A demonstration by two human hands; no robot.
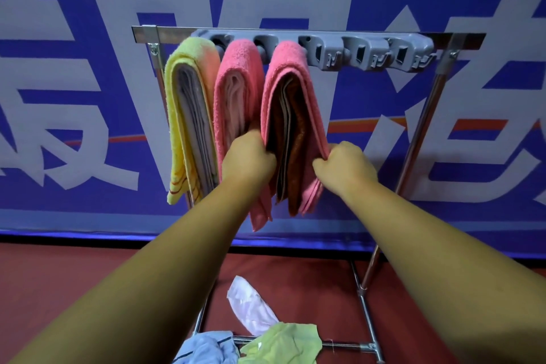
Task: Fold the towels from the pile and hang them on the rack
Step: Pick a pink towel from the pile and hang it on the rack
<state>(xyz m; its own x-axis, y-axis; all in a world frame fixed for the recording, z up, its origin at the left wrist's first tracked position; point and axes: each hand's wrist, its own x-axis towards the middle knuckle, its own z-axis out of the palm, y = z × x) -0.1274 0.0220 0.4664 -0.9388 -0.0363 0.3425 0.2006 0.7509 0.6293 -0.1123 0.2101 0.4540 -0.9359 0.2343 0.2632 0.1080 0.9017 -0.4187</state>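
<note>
At frame centre both hands, left hand (248,156) and right hand (344,167), gripped the pink terry towel (295,115) draped on the steel rack (295,34), apparently straightening it; next, probably the floor pile (266,337).

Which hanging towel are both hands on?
The rightmost pink towel, the one with brown inside; left hand and right hand grip its sides.

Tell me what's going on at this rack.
A person is hanging folded towels on the rack. The left hand and the right hand grip the lower edges of the rightmost pink towel, which is draped over the top. A yellow towel and a second pink towel hang to its left. A pile of loose cloths lies on the floor below.
</note>
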